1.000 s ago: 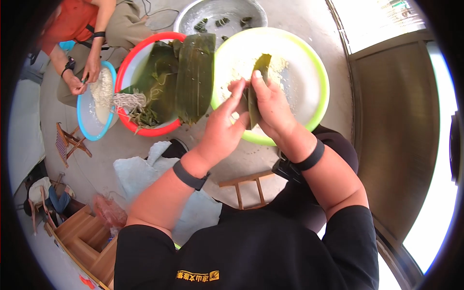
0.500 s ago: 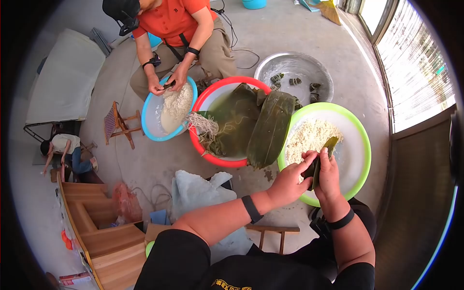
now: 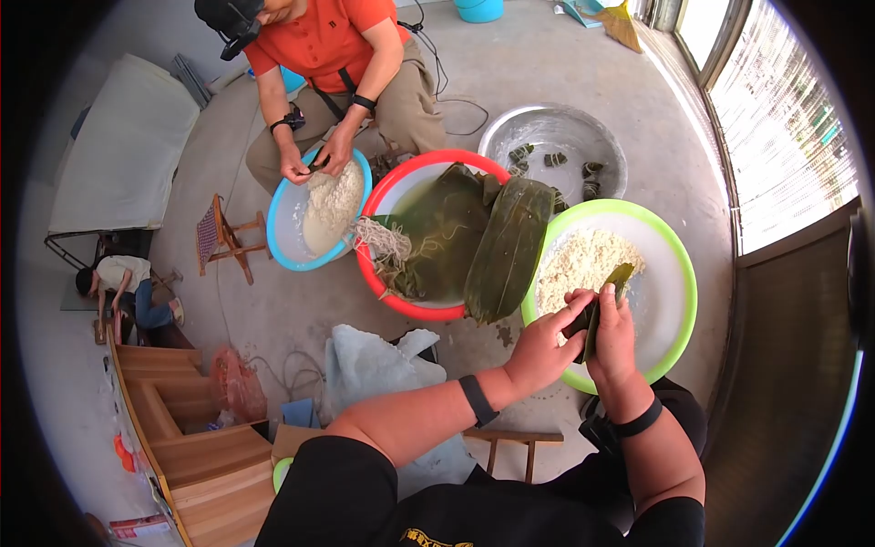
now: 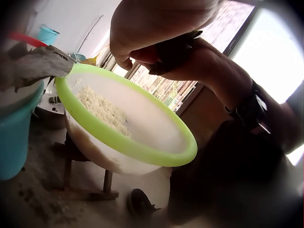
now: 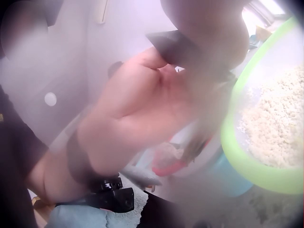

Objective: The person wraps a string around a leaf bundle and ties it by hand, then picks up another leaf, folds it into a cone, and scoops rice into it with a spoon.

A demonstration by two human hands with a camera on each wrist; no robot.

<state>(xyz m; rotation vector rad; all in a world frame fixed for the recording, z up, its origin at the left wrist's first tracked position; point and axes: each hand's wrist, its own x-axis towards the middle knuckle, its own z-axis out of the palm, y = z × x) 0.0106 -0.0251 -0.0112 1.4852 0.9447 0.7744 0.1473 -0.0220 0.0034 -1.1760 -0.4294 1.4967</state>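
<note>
A folded dark green leaf (image 3: 592, 326) is held between both hands over the near edge of the green-rimmed basin (image 3: 690, 305). My left hand (image 3: 540, 351) grips its left side, with a few white grains near the fingers. Along the other side lies my right hand (image 3: 612, 346), its thumb up against the leaf, whose tip sticks out above. White grain (image 3: 588, 264) lies in the basin. The left wrist view shows a dark part of the leaf (image 4: 175, 53) between the hands; what the fold contains is hidden.
Left of the green-rimmed basin stands a red basin (image 3: 415, 310) with leaves (image 3: 510, 246) and string (image 3: 383, 239). Behind is a metal basin (image 3: 611, 141) with several wrapped bundles. A seated person (image 3: 328, 46) works over a blue basin (image 3: 273, 223). A small stool (image 3: 232, 239) stands at left.
Since a second ago the head view has swung, so the basins and the seated person appear shifted right and lower. Both hands keep hold of the leaf, with little change over the last half second.
</note>
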